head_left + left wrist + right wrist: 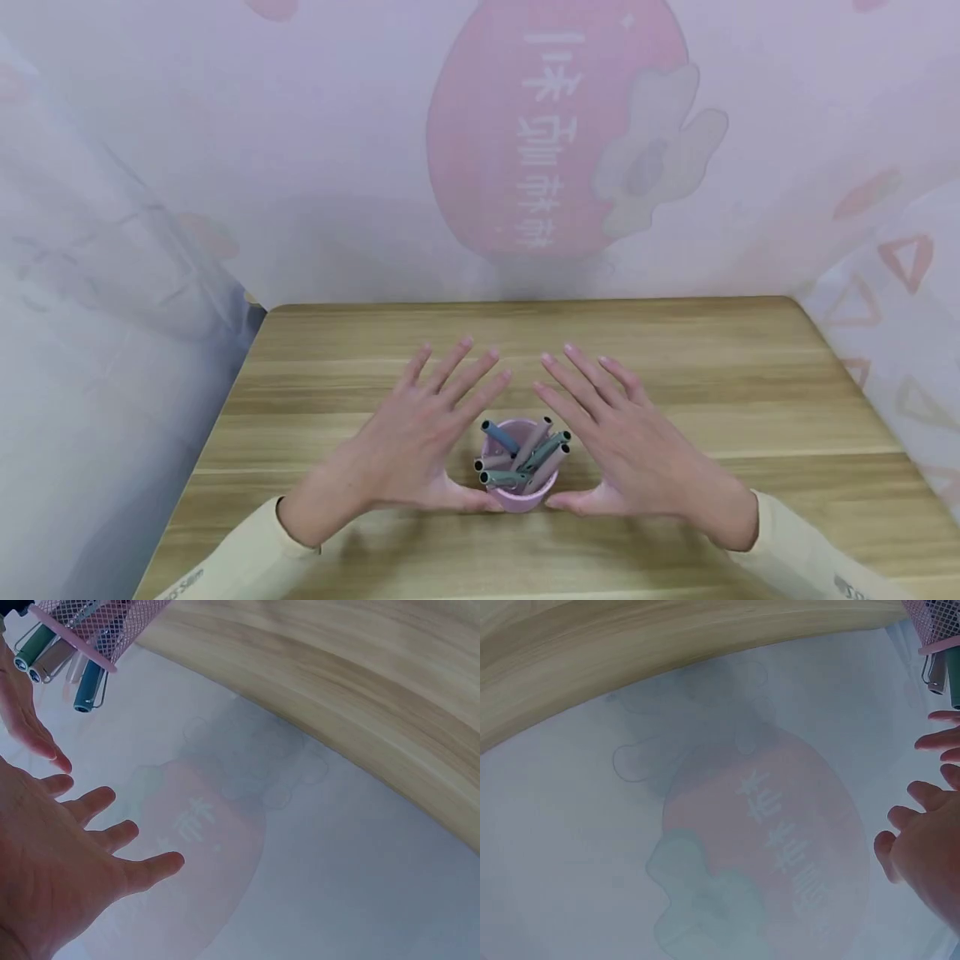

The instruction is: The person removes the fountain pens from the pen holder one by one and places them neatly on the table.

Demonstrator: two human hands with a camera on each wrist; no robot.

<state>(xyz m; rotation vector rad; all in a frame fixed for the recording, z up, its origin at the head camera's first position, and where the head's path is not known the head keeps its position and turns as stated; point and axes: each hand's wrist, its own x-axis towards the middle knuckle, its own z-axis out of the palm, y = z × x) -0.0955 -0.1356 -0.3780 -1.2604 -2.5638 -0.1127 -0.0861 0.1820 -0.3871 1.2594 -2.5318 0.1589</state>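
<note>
From where I stand, a pink mesh cup (522,502) sits on the wooden table (750,375) in front of the person, toward six o'clock of the tabletop. A blue pen (501,437) leans out toward eleven, one green pen (547,451) toward two and another green pen (504,478) toward nine, with paler pens among them. The left hand (416,442) is at the cup's nine o'clock and the right hand (633,450) at its three, fingers spread and fairly straight, aimed at one and eleven, gripping nothing. The thumbs point inward near the cup's base; whether the left one touches it I can't quite tell. I'd judge the step in hand to be framing the cup between both palms; taking hold would call for closing evenly from nine and three, below the leaning pens.
</note>
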